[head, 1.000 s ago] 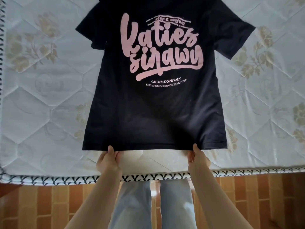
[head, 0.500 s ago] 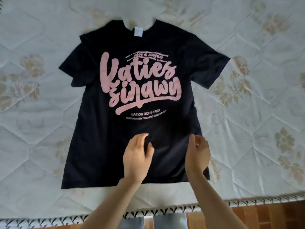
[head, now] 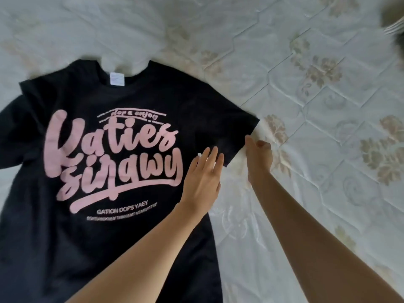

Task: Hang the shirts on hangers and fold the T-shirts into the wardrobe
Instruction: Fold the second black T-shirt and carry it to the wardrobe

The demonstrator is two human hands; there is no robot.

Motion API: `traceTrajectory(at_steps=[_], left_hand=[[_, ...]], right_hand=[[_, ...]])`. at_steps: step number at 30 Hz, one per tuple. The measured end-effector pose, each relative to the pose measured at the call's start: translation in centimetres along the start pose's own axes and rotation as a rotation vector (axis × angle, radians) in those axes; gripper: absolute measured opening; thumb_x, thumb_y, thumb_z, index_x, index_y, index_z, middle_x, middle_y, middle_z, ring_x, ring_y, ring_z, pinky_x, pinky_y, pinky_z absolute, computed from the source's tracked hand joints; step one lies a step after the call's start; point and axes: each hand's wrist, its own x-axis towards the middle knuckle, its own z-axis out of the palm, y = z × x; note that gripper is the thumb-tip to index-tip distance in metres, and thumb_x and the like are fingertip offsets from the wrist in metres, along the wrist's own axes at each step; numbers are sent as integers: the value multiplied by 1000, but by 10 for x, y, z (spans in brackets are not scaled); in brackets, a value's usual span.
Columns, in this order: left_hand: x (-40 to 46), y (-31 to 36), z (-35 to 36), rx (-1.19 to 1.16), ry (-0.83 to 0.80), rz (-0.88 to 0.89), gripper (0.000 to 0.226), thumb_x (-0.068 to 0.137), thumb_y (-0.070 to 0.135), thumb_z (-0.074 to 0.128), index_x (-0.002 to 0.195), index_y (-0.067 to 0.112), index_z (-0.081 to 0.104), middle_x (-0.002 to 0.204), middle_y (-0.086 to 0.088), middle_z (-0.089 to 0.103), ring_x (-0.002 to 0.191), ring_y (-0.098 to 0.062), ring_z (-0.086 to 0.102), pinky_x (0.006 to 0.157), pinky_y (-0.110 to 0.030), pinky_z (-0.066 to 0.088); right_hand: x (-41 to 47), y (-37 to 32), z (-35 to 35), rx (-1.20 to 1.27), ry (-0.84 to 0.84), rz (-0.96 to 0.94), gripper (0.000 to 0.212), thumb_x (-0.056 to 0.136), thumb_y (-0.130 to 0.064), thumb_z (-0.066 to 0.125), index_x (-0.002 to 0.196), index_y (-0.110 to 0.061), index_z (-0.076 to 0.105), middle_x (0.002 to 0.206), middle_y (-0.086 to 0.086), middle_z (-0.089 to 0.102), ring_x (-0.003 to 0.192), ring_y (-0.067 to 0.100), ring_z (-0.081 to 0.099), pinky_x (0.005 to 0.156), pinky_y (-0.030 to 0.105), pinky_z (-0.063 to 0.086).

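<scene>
A black T-shirt [head: 135,254] with large pink lettering lies flat, print up, on the white quilted mattress [head: 328,193]. Its collar with a white label points away from me. My left hand [head: 203,178] lies flat with straight fingers on the shirt near its right armpit. Beside it, my right hand [head: 259,158] pinches the hem of the right sleeve, fingers curled at the cloth's edge. The shirt's left sleeve runs off the left edge of the view.
The mattress with beige flower patterns stretches away to the right and the back. A dark blurred object [head: 393,25] sits in the top right corner.
Both hands left the shirt's bottom hem and moved up to the right sleeve. The left hand now lies flat on the shirt; the right hand has taken the sleeve edge. The view shifted right.
</scene>
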Motion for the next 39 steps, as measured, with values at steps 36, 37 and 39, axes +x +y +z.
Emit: traceTrajectory(at_steps=[36, 37, 39], left_hand=[[44, 1, -69, -1446, 443, -902, 14, 98, 6, 51, 86, 14, 55, 87, 2, 58, 82, -8, 59, 73, -23, 56], [40, -8, -70, -1488, 452, -963, 14, 98, 7, 50, 87, 13, 55, 94, -5, 59, 89, -15, 61, 73, -22, 56], [34, -27, -68, -1523, 468, -1078, 11, 98, 7, 49, 89, 10, 55, 97, -8, 59, 90, -19, 61, 69, -17, 53]], right_hand=[[14, -156, 75, -142, -346, -466, 19, 87, -11, 65, 103, -13, 55, 75, 0, 58, 50, 12, 55, 47, 23, 44], [7, -156, 93, -194, -372, -508, 21, 86, -13, 66, 104, -14, 54, 77, -3, 59, 56, 14, 59, 53, 27, 49], [-6, -152, 124, -304, -437, -563, 23, 88, -18, 66, 108, -16, 54, 79, -5, 61, 64, 17, 63, 65, 34, 55]])
